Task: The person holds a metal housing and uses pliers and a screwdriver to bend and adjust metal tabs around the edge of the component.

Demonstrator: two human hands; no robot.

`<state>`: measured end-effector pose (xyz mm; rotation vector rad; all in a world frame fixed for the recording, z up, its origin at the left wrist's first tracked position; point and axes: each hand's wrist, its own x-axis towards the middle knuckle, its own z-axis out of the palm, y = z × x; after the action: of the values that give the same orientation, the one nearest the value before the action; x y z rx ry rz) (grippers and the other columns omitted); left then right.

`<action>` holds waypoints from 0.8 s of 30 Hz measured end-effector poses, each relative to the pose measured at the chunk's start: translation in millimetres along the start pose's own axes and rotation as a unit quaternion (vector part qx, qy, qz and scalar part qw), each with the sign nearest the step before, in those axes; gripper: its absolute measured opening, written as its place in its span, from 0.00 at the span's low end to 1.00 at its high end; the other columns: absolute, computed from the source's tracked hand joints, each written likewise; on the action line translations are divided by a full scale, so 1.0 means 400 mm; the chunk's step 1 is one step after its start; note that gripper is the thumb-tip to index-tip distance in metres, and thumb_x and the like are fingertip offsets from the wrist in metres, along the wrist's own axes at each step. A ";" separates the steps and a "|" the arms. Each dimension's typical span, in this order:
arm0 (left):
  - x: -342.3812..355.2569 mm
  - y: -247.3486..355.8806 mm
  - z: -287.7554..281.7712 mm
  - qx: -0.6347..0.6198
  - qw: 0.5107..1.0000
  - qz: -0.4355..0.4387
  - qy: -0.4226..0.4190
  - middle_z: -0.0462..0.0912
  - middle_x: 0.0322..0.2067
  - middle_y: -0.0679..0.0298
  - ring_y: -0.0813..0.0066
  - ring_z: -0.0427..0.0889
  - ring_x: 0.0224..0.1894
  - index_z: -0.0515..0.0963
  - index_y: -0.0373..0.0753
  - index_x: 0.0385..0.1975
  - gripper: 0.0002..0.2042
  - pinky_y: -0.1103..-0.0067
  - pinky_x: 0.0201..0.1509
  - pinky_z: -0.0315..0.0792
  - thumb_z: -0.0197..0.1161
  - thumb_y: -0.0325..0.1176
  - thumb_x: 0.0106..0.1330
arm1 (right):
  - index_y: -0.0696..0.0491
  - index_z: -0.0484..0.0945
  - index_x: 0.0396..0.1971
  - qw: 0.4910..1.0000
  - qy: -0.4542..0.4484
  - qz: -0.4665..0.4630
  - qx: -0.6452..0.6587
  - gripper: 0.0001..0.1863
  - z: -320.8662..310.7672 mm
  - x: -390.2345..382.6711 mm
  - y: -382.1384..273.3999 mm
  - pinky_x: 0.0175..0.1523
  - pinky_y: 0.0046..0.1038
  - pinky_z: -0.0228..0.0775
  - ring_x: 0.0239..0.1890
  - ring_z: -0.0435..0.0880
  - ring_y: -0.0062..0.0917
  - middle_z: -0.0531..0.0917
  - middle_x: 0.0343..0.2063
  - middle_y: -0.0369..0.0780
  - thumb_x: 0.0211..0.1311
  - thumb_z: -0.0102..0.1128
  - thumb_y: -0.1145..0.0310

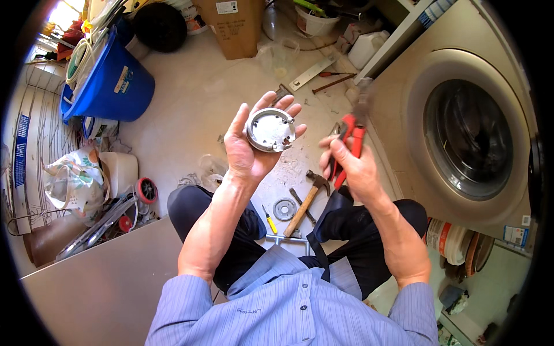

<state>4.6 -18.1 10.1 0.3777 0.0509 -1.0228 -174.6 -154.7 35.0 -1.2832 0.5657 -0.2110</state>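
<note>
My left hand (249,155) holds a round metal housing (266,127) in its upturned palm, fingers curved up behind it; the housing's face has small holes and a broken-looking lower right edge. To its right, my right hand (355,173) grips red-handled pliers or cutters (353,134), their jaws pointing up and blurred. On the floor between my knees lie a wooden-handled hammer (303,210), a dark bar or tool (303,206), a flat metal ring (284,209) and a yellow screwdriver (269,219).
A front-loading washing machine (461,69) stands close on my right. A blue bucket (115,81), white bag (72,181) and wheeled item (147,190) are left. Behind are a cardboard box (231,34), metal strip (311,72) and white jug (368,49). A flat panel (92,259) is at lower left.
</note>
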 end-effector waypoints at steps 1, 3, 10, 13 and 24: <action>0.000 0.006 0.004 -0.011 1.000 0.004 -0.008 0.71 0.66 0.44 0.46 0.68 0.70 0.70 0.36 0.65 0.29 0.45 0.71 0.66 0.52 0.53 0.75 | 0.62 0.78 0.49 0.998 -0.025 0.044 0.022 0.21 -0.003 0.001 0.014 0.35 0.23 0.76 0.27 0.82 0.22 0.85 0.31 0.41 0.80 0.52 0.56; 0.003 0.015 0.010 -0.024 1.000 0.011 -0.008 0.71 0.66 0.43 0.45 0.67 0.71 0.69 0.35 0.66 0.30 0.44 0.71 0.65 0.50 0.54 0.75 | 0.62 0.77 0.49 0.994 -0.049 0.087 0.043 0.22 -0.005 0.000 0.022 0.34 0.24 0.76 0.26 0.83 0.22 0.85 0.31 0.42 0.80 0.51 0.55; 0.018 0.022 -0.007 -0.008 0.999 0.029 0.035 0.75 0.62 0.42 0.43 0.70 0.69 0.72 0.32 0.61 0.27 0.43 0.70 0.67 0.50 0.52 0.76 | 0.60 0.68 0.65 0.985 -0.092 0.115 0.086 0.28 0.011 -0.013 -0.023 0.34 0.27 0.82 0.38 0.89 0.30 0.85 0.39 0.44 0.79 0.52 0.54; 0.022 0.016 -0.008 -0.018 0.996 0.022 0.084 0.78 0.58 0.42 0.43 0.73 0.66 0.75 0.30 0.55 0.24 0.42 0.69 0.68 0.50 0.48 0.77 | 0.58 0.62 0.69 0.972 -0.139 0.148 0.115 0.30 0.007 -0.011 -0.022 0.35 0.32 0.85 0.44 0.89 0.35 0.83 0.44 0.46 0.79 0.51 0.54; 0.012 0.031 -0.026 0.003 0.998 0.000 0.055 0.83 0.52 0.45 0.45 0.79 0.61 0.79 0.33 0.49 0.20 0.46 0.63 0.74 0.51 0.46 0.76 | 0.59 0.62 0.69 0.938 -0.246 0.185 0.159 0.32 0.025 -0.006 -0.015 0.43 0.42 0.88 0.52 0.86 0.42 0.81 0.52 0.50 0.76 0.54 0.53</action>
<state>18.9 -13.1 2.9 0.4401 0.1473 -1.0012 -170.4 -146.9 42.9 -0.8471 0.3128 0.3176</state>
